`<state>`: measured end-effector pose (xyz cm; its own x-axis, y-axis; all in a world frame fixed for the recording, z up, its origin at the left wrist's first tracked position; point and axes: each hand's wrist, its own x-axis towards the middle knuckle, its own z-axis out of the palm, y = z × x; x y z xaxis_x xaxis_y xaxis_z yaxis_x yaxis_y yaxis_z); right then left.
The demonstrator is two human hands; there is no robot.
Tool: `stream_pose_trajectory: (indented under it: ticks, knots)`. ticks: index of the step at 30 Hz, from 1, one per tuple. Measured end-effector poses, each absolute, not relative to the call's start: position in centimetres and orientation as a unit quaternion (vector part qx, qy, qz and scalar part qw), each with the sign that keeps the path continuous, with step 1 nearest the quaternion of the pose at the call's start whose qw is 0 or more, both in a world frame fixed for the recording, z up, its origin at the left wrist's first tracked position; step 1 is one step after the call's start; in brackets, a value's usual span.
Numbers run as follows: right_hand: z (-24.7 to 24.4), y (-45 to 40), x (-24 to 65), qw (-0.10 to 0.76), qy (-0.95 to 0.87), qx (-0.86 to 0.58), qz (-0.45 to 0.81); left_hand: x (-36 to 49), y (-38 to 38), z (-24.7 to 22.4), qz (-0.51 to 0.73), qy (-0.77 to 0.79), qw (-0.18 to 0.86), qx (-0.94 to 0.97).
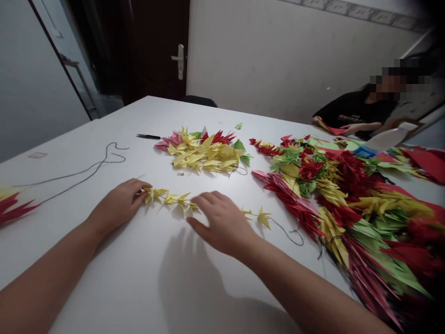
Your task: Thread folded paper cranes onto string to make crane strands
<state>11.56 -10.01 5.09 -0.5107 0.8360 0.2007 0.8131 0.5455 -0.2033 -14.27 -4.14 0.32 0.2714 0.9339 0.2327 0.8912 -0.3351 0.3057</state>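
Note:
A string of yellow folded-paper pieces point(174, 198) lies across the white table in front of me. At its left end, my left hand point(127, 197) is closed in a pinch on the string, and a thin needle-like tip sticks up by the fingers. Over the middle of the string hovers my right hand point(220, 220), fingers apart, hiding part of the string; whether it touches the paper I cannot tell. Past it, a yellow paper piece point(263, 217) sits near the string's right end, where dark thread point(292, 236) trails off.
Behind the string is a pile of yellow, red and green folded paper point(208, 155), with a black pen-like tool point(148, 136) beside it. Many garlands point(313, 199) heap up on the right near a bottle point(385, 139). Dark thread point(86, 169) runs leftward. Another person point(358, 111) holds red paper.

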Motion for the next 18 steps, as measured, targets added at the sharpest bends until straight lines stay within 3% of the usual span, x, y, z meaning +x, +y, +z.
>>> stream_pose_trajectory:
  ticks: [7, 14, 18]
  knots:
    - [3.1, -4.9, 3.3, 0.150, -0.863, -0.479, 0.055, -14.0, -4.6, 0.7, 0.203, 0.578, 0.056, 0.788]
    - [3.1, -4.1, 2.9, 0.099, -0.878, -0.467, 0.045, -14.4, -4.4, 0.9, 0.197, 0.577, 0.044, 0.791]
    - [4.1, -4.8, 4.3, 0.147, -0.881, -0.448, 0.046, -14.4, -4.4, 1.0, 0.191, 0.593, 0.042, 0.781]
